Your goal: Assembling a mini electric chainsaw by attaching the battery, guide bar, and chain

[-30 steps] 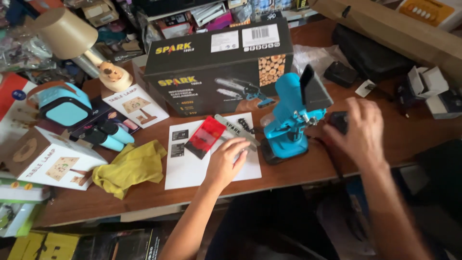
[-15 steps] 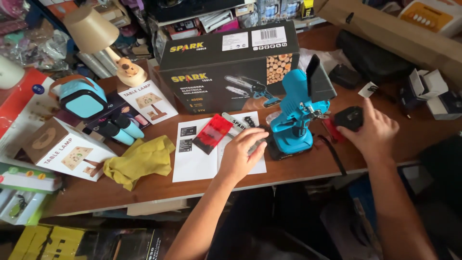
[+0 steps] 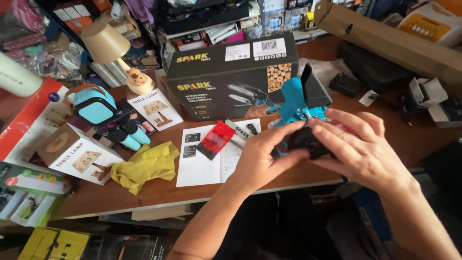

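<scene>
From the head camera, your left hand [image 3: 262,156] and right hand [image 3: 358,149] meet over the near edge of the wooden table [image 3: 159,192], both pinching a small black part [image 3: 305,142] between fingers and thumbs, right in front of the blue electric mini chainsaw [image 3: 296,103] that stands just behind your fingers. Behind the saw, its large black carton [image 3: 226,77] walls off the back of the table. To your left lie a white instruction sheet [image 3: 202,156] with a red packet [image 3: 216,139] on it, then a crumpled yellow cloth [image 3: 144,166], a white lamp box [image 3: 77,154] and a small table lamp [image 3: 113,50]. To your right sit a black adapter [image 3: 344,84] and small white boxes [image 3: 426,94]. The table edge runs just beneath your wrists; bare wood shows right of the saw.
</scene>
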